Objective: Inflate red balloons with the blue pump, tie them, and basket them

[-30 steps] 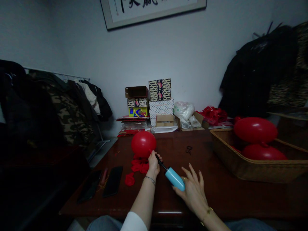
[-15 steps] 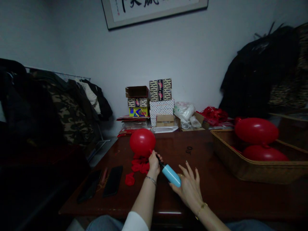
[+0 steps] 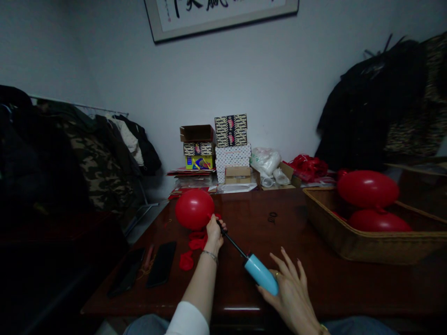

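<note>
My left hand pinches the neck of an inflated red balloon together with the black nozzle end of a hand balloon pump. The pump's black rod shows between its nozzle and its light blue barrel. My right hand holds the barrel's near end between thumb and palm, with the other fingers stretched out. Under the balloon and beside my left wrist lie several flat red balloons, partly hidden by the hand and the balloon.
Two dark phones lie on the brown table at left. A wicker basket at right holds inflated red balloons. Black loops lie mid-table. Stacked boxes and a plastic bag stand at the back.
My right hand has drawn the blue barrel back toward me and to the right, baring more of the black rod. My left hand and the balloon have shifted slightly left.
</note>
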`<state>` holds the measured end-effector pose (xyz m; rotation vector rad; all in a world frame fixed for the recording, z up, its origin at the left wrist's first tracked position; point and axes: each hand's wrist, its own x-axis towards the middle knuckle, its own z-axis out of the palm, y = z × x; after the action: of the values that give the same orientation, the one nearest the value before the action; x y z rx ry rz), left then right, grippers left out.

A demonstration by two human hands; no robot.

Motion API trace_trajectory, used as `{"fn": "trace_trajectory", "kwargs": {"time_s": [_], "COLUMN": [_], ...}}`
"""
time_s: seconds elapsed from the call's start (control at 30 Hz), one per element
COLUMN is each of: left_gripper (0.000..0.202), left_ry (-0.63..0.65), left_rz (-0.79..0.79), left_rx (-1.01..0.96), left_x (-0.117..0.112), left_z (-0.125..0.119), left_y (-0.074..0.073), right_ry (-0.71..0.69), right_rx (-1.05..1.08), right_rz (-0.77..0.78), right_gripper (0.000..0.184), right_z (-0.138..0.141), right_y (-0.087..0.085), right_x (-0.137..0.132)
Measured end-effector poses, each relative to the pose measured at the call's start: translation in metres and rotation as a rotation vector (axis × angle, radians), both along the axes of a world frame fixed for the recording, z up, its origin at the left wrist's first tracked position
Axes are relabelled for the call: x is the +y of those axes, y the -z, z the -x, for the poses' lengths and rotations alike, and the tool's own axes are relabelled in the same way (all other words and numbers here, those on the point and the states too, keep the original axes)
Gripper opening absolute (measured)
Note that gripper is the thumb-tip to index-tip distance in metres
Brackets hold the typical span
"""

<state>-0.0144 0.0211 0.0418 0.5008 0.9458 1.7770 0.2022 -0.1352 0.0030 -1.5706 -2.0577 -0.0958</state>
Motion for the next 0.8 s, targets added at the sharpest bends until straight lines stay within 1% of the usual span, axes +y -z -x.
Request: {"fn": "trace_trajectory", "kwargs": {"time_s": [0.2, 0.4, 0.57, 0.8], "left_gripper": [0.031, 0.03, 0.03, 0.032], "left_ry": [0.032, 0.068, 0.061, 0.052], "left_rz": [0.002, 0.022, 0.027, 0.031], "left_rx": [-0.023, -0.04, -0.04, -0.037], "left_x": [-0.009, -0.017, -0.018, -0.015], "left_z": [-0.012, -0.032, -0.035, -0.029], "left_y": [0.0, 0.008, 0.009, 0.009], "right_ry": [-0.001, 0.009, 0.013, 0.014], "right_rx": [0.018, 0.034, 0.032, 0.04], "right_rz": [0.009, 0.008, -0.004, 0.003], "right_gripper": [0.034, 0.033, 0.033, 0.036], "right_z": [0.015, 0.036, 0.042, 0.038], "right_y": [-0.012, -0.023, -0.023, -0.018], "right_x": [0.011, 0.033, 0.042, 0.033]}}
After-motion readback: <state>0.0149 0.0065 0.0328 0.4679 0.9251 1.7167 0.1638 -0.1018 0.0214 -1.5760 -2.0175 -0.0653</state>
